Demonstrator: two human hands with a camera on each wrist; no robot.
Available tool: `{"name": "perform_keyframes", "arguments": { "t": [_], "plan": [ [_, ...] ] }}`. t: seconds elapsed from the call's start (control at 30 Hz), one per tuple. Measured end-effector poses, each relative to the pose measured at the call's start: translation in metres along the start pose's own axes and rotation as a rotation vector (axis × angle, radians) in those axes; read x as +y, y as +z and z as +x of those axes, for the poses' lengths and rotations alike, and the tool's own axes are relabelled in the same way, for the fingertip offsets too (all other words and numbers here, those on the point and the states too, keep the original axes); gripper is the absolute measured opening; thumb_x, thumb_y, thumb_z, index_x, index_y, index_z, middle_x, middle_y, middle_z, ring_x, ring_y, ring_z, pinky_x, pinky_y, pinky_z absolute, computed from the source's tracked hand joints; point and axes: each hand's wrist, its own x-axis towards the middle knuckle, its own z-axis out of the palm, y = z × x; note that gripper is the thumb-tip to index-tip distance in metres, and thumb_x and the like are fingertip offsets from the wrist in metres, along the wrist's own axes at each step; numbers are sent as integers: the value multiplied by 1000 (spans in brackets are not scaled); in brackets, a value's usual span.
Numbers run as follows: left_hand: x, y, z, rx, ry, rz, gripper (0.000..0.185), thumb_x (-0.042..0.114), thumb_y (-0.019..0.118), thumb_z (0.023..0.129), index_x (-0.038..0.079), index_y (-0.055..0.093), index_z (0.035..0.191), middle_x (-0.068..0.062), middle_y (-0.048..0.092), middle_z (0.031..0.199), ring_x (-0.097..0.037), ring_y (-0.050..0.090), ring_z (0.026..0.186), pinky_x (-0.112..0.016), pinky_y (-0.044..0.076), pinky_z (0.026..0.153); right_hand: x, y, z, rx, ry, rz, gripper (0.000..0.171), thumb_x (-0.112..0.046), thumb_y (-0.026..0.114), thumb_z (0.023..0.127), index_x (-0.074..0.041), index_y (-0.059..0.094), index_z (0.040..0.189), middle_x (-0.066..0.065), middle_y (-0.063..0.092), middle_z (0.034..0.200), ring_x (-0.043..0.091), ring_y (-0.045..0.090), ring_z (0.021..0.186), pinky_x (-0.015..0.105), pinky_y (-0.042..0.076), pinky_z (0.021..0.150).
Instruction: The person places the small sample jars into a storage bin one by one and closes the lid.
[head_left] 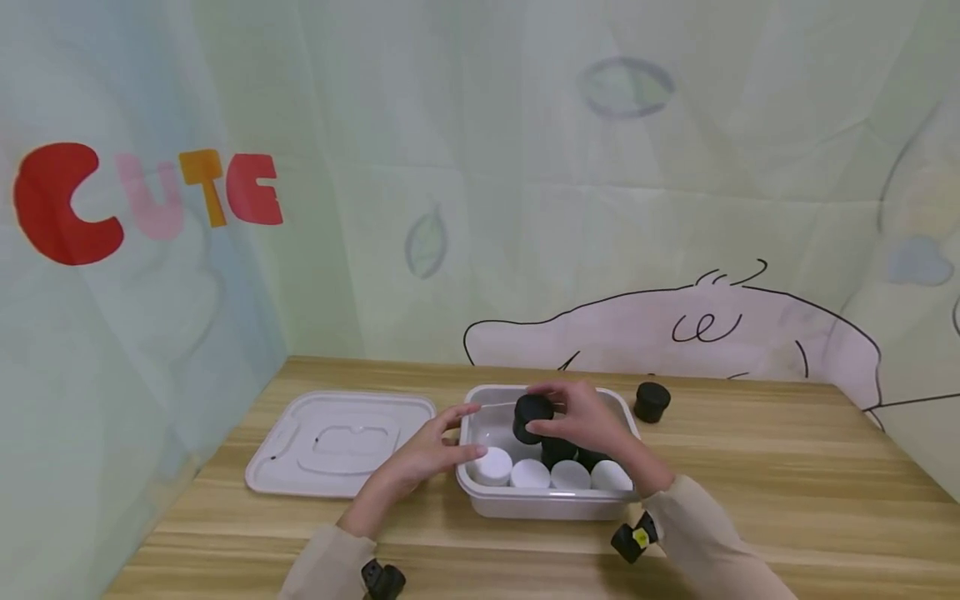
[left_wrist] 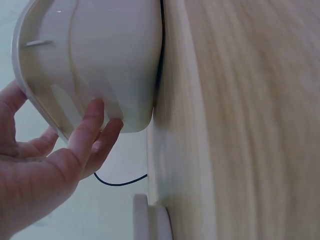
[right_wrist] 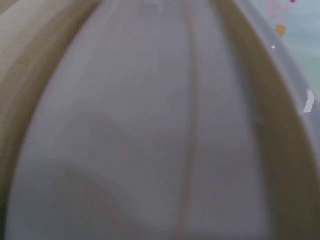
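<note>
A white plastic box (head_left: 551,507) stands on the table with its top uncovered. My left hand (head_left: 431,450) holds its left side, thumb at the rim and fingers along the outer wall, as the left wrist view shows with the hand (left_wrist: 55,160) against the box (left_wrist: 115,65). Between thumb and fingers, my right hand (head_left: 588,421) pinches a small black lidded jar (head_left: 532,418) above the inside of the box. Several round white-topped jars (head_left: 531,473) line the box's near side, with more black jars (head_left: 558,452) behind them, partly covered by my right hand. Only the box's outer wall (right_wrist: 125,115) fills the right wrist view.
To the left of the box, a white lid (head_left: 345,446) lies flat on the wooden table (head_left: 787,483). One more black jar (head_left: 652,402) stands beyond the box's back right corner. A printed cloth (head_left: 480,192) hangs behind the table and along its left side.
</note>
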Motion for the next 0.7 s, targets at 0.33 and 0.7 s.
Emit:
{"name": "perform_keyframes", "arguments": {
  "t": [0.33,0.7],
  "plan": [
    [0,-1,0,-3,0,-8,64,16,69,81,5,37,136,-21,31,140,-43,46,115,-39,50,81,3,15,5,-75,-70,-140,44,-14,72,77,1,59,115,13,62,111,23,59,98,41,48,85],
    [0,0,0,-3,-2,-1,64,16,69,81,6,37,136,-20,30,141,-42,46,115,-39,49,82,6,23,5,-114,-70,-237,42,-12,72,77,1,59,114,13,62,111,25,58,101,43,46,88]
  ]
}}
